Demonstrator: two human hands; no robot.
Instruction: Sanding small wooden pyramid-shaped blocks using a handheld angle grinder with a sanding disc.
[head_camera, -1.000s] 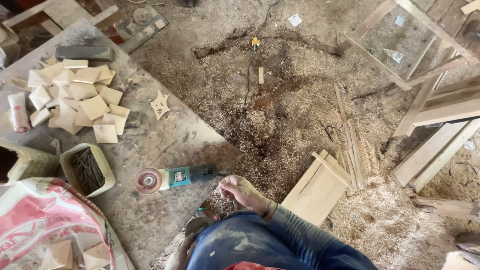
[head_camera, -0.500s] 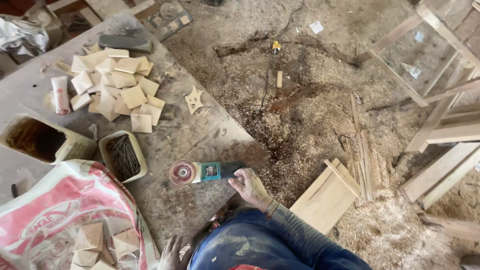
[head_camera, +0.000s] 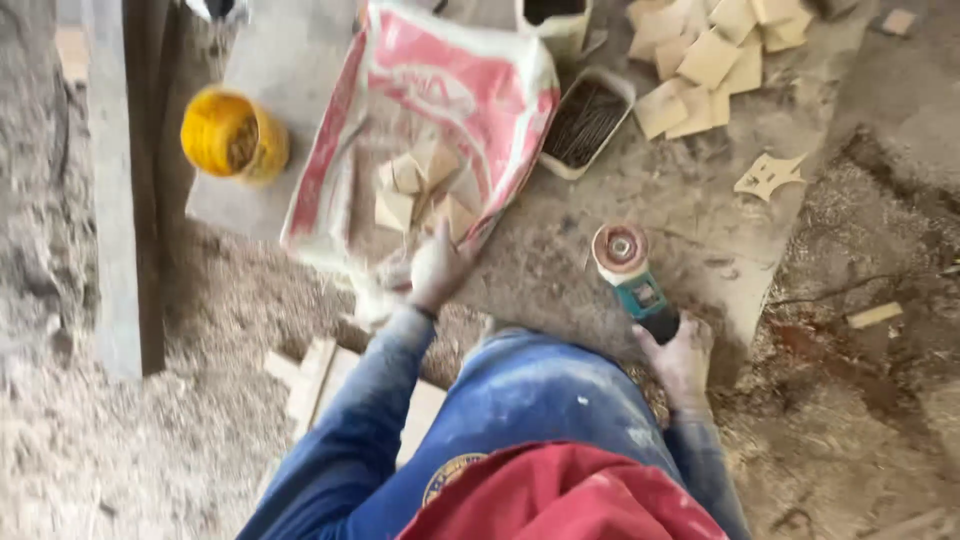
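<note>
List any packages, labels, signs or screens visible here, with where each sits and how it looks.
Woven sack: lying open on the slab, white with red bands and print, wood squares inside; left hand at its mouth.
Yellow tub: left of the sack, round.
Label on angle grinder: small pale patch on the teal body, by the right hand.
No signs or screens.

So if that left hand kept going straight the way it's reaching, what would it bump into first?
Most likely the small wooden squares lying in the open red-and-white sack; the left hand already sits at the sack's mouth, though depth is unclear.
</note>
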